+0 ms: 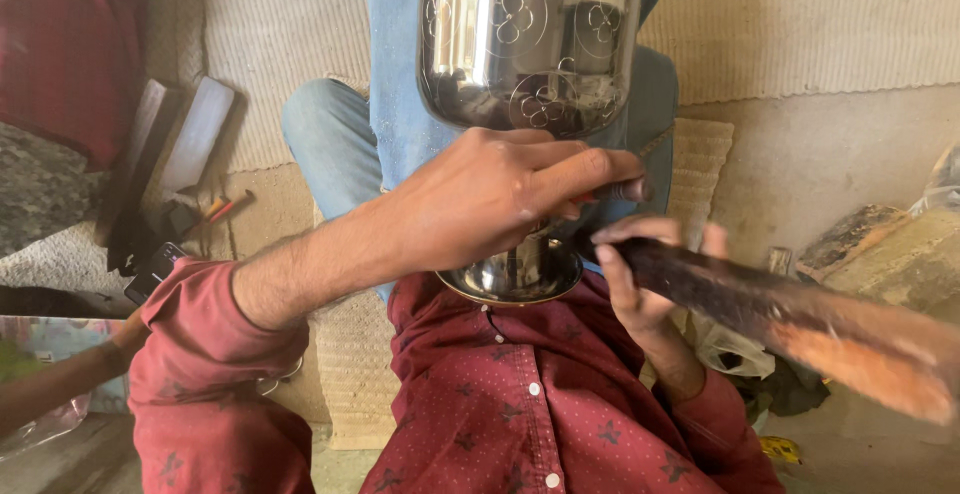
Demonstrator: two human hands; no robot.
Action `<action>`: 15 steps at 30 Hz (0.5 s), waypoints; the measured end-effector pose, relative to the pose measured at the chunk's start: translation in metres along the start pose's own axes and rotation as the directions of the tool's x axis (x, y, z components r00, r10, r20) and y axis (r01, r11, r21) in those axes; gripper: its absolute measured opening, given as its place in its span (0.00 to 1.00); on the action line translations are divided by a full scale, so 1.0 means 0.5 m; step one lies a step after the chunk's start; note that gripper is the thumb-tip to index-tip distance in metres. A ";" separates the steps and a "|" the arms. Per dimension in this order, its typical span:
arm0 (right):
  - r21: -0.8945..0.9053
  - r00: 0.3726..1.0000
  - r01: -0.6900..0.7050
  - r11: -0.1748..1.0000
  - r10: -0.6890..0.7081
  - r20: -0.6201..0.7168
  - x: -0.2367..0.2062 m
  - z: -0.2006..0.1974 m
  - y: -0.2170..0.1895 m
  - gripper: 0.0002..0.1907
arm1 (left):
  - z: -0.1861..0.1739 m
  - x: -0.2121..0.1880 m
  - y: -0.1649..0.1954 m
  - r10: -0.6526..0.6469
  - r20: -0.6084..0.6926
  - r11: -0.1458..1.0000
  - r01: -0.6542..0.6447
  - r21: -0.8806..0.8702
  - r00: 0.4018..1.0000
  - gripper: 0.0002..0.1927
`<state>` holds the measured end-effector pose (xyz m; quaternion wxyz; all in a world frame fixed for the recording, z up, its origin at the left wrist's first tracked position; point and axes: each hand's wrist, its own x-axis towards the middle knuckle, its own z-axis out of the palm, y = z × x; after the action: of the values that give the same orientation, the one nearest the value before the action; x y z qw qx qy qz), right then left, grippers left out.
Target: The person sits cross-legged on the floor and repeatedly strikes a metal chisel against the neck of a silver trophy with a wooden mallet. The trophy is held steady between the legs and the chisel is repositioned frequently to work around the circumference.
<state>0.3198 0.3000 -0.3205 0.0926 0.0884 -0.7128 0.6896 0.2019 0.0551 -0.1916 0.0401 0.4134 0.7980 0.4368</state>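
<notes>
While the polished metal vessel [530,44] stands upside down against the person's chest, its round foot [512,276] resting on the red shirt [520,394] and its engraved body braced between the denim-clad knees [340,144], engraving work appears to be in hand.

Far left: flat metal files or bars [175,144] lie on the woven mat [270,44], with small orange-handled tools [218,208] just beside them at the mat's lower edge. A second person's forearm [60,379] enters at the lower left edge; it touches nothing of the work.

Centre: left hand [490,199] reaches across the vessel's narrow neck, fingers pressed together and pinching a small dark punch or chisel [625,191]; its tip is hidden, so contact with the metal cannot be confirmed.

Right: right hand [640,274] has its fingers curled around the near end of a dark wooden mallet [790,319], whose worn, lighter head extends toward the right edge, blurred.

Judgement: flower motifs already cover the body; the step is marking near the neck. The next strike calls for the punch held steady and square, with a light, controlled tap.
</notes>
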 end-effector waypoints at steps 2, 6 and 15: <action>0.014 1.000 0.017 1.000 -0.017 0.025 0.000 -0.010 0.001 0.37 | 0.004 0.002 -0.002 0.017 0.046 0.999 -0.018 0.033 0.999 0.24; -0.140 0.986 -0.164 0.977 0.160 -0.037 -0.016 -0.051 -0.036 0.32 | 0.006 0.015 -0.007 0.057 0.124 0.994 -0.067 0.081 0.991 0.27; -0.201 0.974 0.064 0.978 -0.105 -0.202 -0.034 -0.129 -0.097 0.44 | -0.012 0.030 -0.019 0.140 0.221 0.989 -0.148 0.021 0.965 0.26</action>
<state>0.3492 0.3630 -0.2760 0.2054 0.0353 -0.7578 0.6183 0.1835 0.0590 -0.1905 0.0885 0.5165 0.7646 0.3753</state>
